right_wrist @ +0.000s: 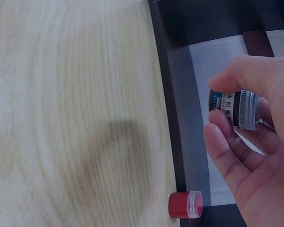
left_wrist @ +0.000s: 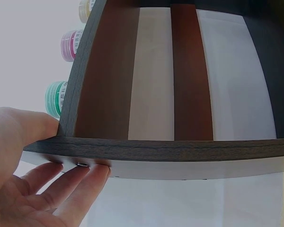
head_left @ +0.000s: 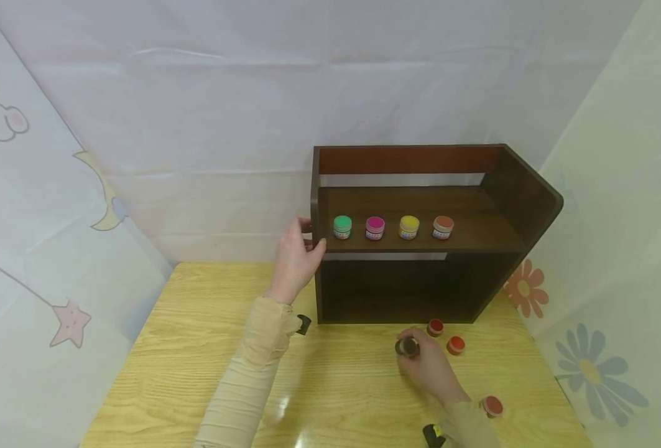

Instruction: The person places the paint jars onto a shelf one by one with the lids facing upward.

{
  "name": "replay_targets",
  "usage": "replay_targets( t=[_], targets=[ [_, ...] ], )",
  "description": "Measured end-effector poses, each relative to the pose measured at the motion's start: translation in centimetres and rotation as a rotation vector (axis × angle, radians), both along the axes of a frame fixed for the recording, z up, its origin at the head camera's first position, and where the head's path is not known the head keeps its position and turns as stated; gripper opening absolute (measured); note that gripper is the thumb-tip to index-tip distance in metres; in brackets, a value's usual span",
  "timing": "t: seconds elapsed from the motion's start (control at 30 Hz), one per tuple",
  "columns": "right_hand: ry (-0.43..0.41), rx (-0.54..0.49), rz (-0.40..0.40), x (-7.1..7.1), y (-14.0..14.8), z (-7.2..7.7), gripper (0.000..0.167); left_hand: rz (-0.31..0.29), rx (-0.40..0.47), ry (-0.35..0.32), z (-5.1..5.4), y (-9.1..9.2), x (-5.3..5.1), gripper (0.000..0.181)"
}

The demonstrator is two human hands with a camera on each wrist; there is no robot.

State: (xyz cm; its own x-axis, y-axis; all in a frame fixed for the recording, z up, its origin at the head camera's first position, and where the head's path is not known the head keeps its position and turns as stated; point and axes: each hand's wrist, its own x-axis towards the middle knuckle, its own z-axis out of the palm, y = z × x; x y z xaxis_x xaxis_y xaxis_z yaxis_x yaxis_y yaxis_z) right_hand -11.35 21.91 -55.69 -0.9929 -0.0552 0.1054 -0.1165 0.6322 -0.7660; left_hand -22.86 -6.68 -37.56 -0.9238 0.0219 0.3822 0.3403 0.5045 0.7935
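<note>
A dark brown two-tier shelf [head_left: 420, 251] stands on the wooden table. My left hand [head_left: 298, 258] grips its left side panel, thumb on the front edge and fingers against the outer face. In my right hand [head_left: 432, 367] is a small black paint jar [right_wrist: 232, 106], pinched between thumb and fingers above the table, in front of the lower tier. Green [head_left: 342, 227], magenta [head_left: 375, 228], yellow [head_left: 409, 227] and brown-orange [head_left: 443, 227] paint jars sit in a row on the upper tier.
Beside the right hand, a dark red jar [head_left: 434, 328] and a bright red jar [head_left: 456, 345] rest on the table [head_left: 196, 361]. Another reddish jar [head_left: 492, 406] lies nearer, by the right sleeve. Patterned cloth walls [head_left: 604, 249] enclose the table.
</note>
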Motion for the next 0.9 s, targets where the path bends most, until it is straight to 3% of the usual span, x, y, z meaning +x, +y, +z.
replay_targets(
  t=[0.27, 0.57, 0.77, 0.9],
  targets=[
    [0.065, -0.041, 0.03, 0.0, 0.2, 0.9, 0.037, -0.002, 0.002, -0.005, 0.0, 0.0, 0.1, 0.039],
    [0.108, 0.003, -0.014, 0.1, 0.3, 2.4, 0.041, -0.002, 0.002, -0.004, 0.0, 0.0, 0.1, 0.039],
    [0.076, -0.045, -0.032, 0.1, 0.5, 2.9, 0.043, -0.001, 0.0, -0.006, 0.1, 0.0, 0.1, 0.039],
    [0.116, -0.054, -0.057, 0.1, 0.6, 2.9, 0.041, -0.001, -0.001, -0.008, 0.1, 0.0, 0.1, 0.04]
  ],
)
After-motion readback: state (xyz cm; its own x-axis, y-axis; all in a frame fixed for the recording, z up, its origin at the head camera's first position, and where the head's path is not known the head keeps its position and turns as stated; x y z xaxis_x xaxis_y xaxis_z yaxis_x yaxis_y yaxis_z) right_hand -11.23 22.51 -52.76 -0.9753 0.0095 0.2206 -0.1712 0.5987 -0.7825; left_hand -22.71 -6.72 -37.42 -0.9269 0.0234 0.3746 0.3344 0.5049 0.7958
